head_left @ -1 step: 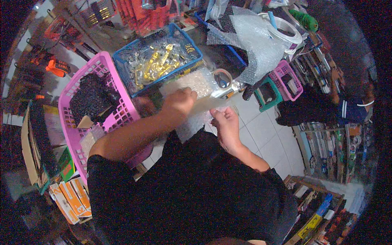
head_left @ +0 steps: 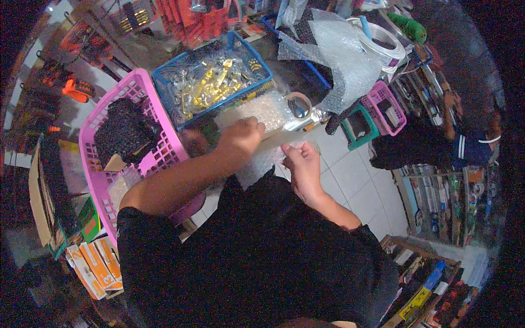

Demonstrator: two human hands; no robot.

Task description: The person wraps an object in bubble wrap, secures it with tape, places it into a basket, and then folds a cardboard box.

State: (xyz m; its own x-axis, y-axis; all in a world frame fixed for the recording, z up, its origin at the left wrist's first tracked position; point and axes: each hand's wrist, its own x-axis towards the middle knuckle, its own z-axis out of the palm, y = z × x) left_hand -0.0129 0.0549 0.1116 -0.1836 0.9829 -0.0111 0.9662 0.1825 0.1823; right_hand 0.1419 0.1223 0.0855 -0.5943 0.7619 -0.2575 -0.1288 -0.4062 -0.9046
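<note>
A bubble-wrapped bundle (head_left: 261,111) lies in front of me at the table's near edge, with a tan strip along its near side. My left hand (head_left: 242,136) is closed, its curled fingers gripping the left part of the wrap. On the right, my right hand (head_left: 303,164) pinches a loose edge of the bubble wrap between thumb and fingers. A flap of clear bubble wrap (head_left: 254,172) hangs below the bundle, toward my body. Just beyond the bundle's right end stands a roll of tape (head_left: 298,104). What lies inside the wrap cannot be made out.
A blue basket (head_left: 164,70) of bagged gold-coloured fittings sits beyond my left hand. At left, a pink basket (head_left: 174,139) holds black plastic. More bubble wrap (head_left: 350,65) drapes at the far right, beside coiled white cable (head_left: 380,41). Another person (head_left: 467,147) is at the right.
</note>
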